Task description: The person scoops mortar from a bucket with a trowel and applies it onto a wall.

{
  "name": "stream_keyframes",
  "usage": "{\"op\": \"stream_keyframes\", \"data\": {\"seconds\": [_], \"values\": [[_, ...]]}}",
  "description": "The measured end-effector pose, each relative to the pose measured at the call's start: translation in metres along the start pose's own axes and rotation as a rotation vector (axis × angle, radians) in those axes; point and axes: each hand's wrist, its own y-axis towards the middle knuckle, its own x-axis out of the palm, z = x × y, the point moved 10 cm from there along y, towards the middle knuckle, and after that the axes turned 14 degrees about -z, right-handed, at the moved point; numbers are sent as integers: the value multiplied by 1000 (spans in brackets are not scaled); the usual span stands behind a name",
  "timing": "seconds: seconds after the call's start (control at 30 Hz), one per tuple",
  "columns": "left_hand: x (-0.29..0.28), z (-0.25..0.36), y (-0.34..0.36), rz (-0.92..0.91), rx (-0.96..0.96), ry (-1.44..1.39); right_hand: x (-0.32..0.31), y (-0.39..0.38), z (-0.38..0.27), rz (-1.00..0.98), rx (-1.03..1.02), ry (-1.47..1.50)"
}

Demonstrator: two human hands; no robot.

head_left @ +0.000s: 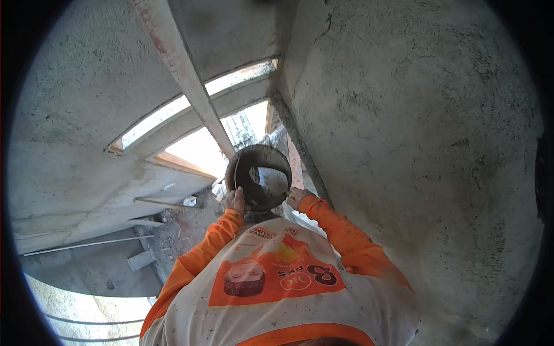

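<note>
A round, dark bucket (262, 154) crusted with dried mortar is in front of my chest, its mouth facing up toward me. My left hand (235, 200) grips the near left side of its rim, fingers closed. On the near right side, my right hand (296, 197) is closed on the rim too. A thin curved line, perhaps the wire handle, shows inside the left part of the mouth. Dark residue clings to the inner wall, and a lighter grey area shows within; I cannot tell what it is. The bucket's underside is hidden.
A rough plastered wall (415, 144) rises close on my right. A long beam (184, 63) slants down ahead, in front of bright window openings (199, 151). Rubble (179, 230) covers the floor at lower left, near a thin pole (89, 245) and a small block (141, 260).
</note>
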Motion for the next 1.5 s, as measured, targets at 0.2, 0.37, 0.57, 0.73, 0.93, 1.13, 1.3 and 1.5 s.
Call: {"op": "stream_keyframes", "data": {"seconds": [0.2,0.37,0.57,0.73,0.93,1.13,1.3,1.5], "values": [[0,9,-23,-41,-41,-430,19,59,20,210,17,-240],[-14,0,-41,95,-251,-352,33,63,0,44,142,-198],[-13,-45,-43,193,-416,-530,30,47,6,71,25,-159],[23,-43,-24,-274,-479,-544,7,43,21,94,-52,-136],[25,-22,-28,-238,-437,-437,30,70,27,55,208,-126],[19,3,-40,-203,-420,-586,35,6,-19,71,-156,34],[32,4,-25,-325,-453,-336,61,68,30,44,34,-388],[38,-7,-30,-334,-521,-325,9,-16,41,230,79,227]]}}
